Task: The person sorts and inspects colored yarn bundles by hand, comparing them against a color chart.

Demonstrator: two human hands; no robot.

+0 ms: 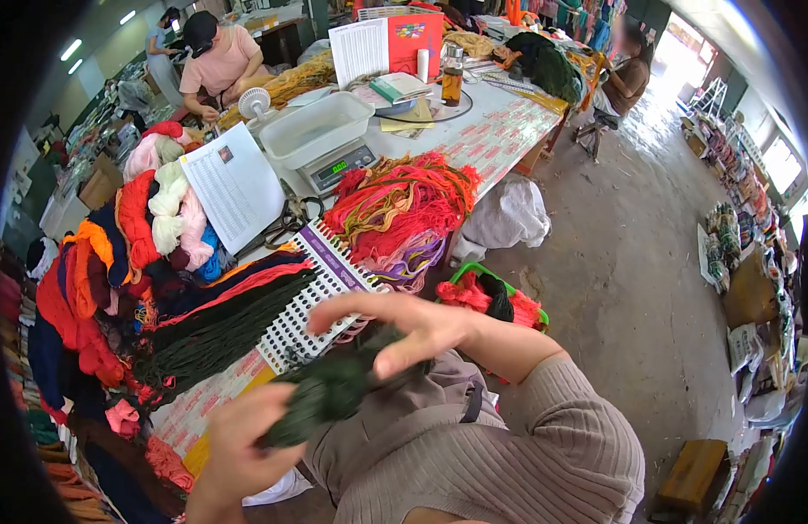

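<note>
A bundle of dark green yarn (330, 393) is held between both hands over my lap. My left hand (238, 454) grips its lower end from below. My right hand (404, 327) rests on its upper end with the fingers stretched out to the left and the thumb pressed on the yarn. Just beyond the hands lies a white colour sample card (321, 293) with rows of small swatches, and long dark green and red yarn skeins (220, 323) lie across the table beside it.
A long table (500, 131) carries a scale with a white tray (321, 140), a printed sheet (233, 183), a heap of red and orange yarn (404, 210) and piled skeins at left. A green basket (495, 297) stands on the floor. Other people sit at the far end.
</note>
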